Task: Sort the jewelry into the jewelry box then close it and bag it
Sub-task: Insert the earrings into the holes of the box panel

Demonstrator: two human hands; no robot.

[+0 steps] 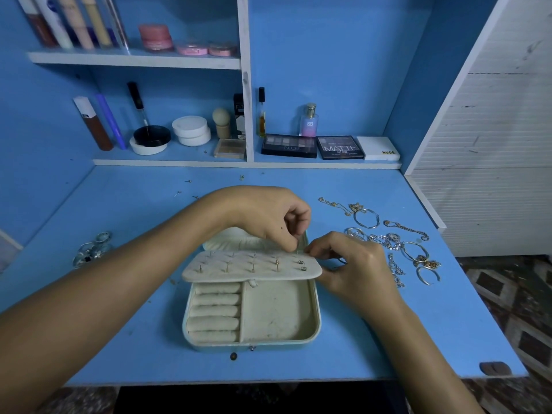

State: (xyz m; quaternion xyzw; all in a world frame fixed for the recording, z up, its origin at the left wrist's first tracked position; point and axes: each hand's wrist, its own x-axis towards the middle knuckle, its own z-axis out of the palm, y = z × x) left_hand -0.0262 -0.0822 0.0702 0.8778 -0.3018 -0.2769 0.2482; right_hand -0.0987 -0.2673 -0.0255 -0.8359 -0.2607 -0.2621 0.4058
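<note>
We see a home vanity corner: a blue dressing table (373, 324), shelves with eyeshadow palettes (289, 145), a perfume bottle (309, 121) and cream jars (191, 130).

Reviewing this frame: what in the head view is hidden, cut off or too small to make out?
- What the left hand and right hand pinch at the earring panel: too small, covered by fingertips.
- The box's rear compartment: mostly hidden behind the left hand and panel.
- The chains on the right: tangled, so no count possible.
- The shiny pieces at left: blurred, partly behind the left forearm.
- Top-shelf tubes: cut off by the upper edge.
</note>
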